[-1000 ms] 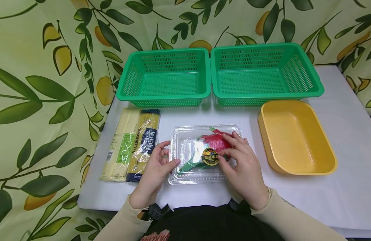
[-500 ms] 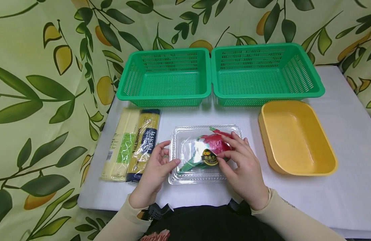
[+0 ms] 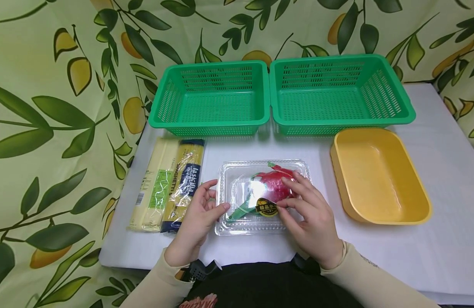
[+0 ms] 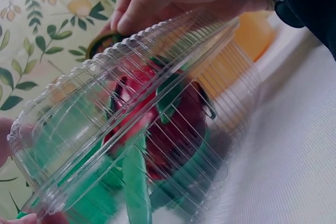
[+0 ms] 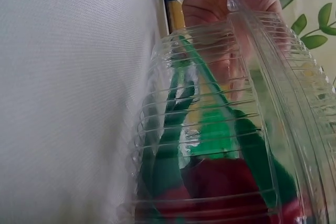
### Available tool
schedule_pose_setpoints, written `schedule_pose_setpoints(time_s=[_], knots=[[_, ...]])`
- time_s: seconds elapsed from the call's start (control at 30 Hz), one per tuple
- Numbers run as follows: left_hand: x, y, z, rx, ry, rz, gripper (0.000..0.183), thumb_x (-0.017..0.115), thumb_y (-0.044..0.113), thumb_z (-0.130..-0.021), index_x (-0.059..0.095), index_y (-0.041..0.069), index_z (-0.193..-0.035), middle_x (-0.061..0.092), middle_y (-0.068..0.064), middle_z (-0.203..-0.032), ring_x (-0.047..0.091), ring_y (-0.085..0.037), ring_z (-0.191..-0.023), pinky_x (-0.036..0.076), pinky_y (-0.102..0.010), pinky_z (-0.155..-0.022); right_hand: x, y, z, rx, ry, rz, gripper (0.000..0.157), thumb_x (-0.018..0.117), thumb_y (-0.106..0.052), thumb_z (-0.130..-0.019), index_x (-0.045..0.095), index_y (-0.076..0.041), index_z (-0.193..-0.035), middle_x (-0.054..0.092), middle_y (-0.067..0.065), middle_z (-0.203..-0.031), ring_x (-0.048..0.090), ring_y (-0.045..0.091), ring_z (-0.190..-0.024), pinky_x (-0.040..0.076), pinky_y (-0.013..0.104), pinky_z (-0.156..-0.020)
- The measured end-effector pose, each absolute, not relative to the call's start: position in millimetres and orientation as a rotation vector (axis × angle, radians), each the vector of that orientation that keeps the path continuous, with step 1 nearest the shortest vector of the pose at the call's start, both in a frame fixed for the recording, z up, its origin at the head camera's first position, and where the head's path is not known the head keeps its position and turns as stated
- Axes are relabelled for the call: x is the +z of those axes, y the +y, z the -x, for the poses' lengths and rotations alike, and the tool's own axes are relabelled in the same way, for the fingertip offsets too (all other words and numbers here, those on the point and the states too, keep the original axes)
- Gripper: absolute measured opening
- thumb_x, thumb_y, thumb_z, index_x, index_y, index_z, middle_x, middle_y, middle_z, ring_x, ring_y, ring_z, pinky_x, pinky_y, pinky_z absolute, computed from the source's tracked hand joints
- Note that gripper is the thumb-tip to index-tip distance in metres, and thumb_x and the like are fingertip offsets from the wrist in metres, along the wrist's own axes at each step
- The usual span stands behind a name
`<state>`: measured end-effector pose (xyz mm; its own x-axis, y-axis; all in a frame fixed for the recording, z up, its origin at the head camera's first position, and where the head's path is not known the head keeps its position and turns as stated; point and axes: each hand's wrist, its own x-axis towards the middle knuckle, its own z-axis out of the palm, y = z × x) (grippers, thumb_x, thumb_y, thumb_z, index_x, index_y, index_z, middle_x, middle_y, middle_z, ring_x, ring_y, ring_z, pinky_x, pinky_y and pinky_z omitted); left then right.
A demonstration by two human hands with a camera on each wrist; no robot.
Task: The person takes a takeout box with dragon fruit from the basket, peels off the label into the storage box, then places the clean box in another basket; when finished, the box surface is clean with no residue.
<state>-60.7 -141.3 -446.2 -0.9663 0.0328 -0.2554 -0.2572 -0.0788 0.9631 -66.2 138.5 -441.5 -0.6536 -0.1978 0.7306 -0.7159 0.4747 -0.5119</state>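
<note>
While the left hand (image 3: 197, 220) grips the clear box (image 3: 238, 188) just below frame centre, the right hand (image 3: 311, 216) pinches its black label (image 3: 265, 208), seemingly peeling or sticking it, next calling for steadiness.

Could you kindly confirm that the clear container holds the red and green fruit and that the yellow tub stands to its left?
Not quite: the yellow tub stands to the clear container's right, as the head view shows; the container does hold the red and green fruit.
</note>
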Motion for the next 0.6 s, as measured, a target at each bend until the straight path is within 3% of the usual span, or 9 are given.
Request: schedule_pose_setpoints(time_s=[0.17,0.4,0.6], knots=[[-447,-143,61,2.14,1.999,0.261,0.079,0.074,-0.012,-0.092,0.037,-0.002,-0.162,0.056,-0.009,-0.117,0.06,-0.007,-0.079,0.055,-0.017,-0.068,-444,140,67,1.151,-1.998,-0.834,0.041,0.07,-0.034,-0.11,0.081,-0.002,-0.087,0.077,0.026,-0.127,0.057,0.027,-0.152,0.042,0.035,-0.129],[-446,-142,62,2.146,1.999,0.26,0.079,0.074,-0.012,-0.092,0.038,-0.003,-0.161,0.056,-0.01,-0.117,0.061,-0.008,-0.079,0.057,-0.018,-0.07,-432,143,68,1.266,-1.711,-0.979,0.038,0.077,-0.023,-0.106,0.076,0.002,-0.077,0.08,0.025,-0.121,0.064,0.03,-0.145,0.048,0.038,-0.125],[-446,-143,61,2.154,1.997,0.263,0.078,0.074,-0.012,-0.091,0.039,-0.003,-0.161,0.055,-0.008,-0.114,0.059,-0.008,-0.078,0.057,-0.018,-0.069,-413,155,72,1.354,-1.556,-0.885,0.042,0.082,-0.021,-0.102,0.072,0.008,-0.073,0.081,0.023,-0.119,0.069,0.031,-0.137,0.051,0.036,-0.121]])
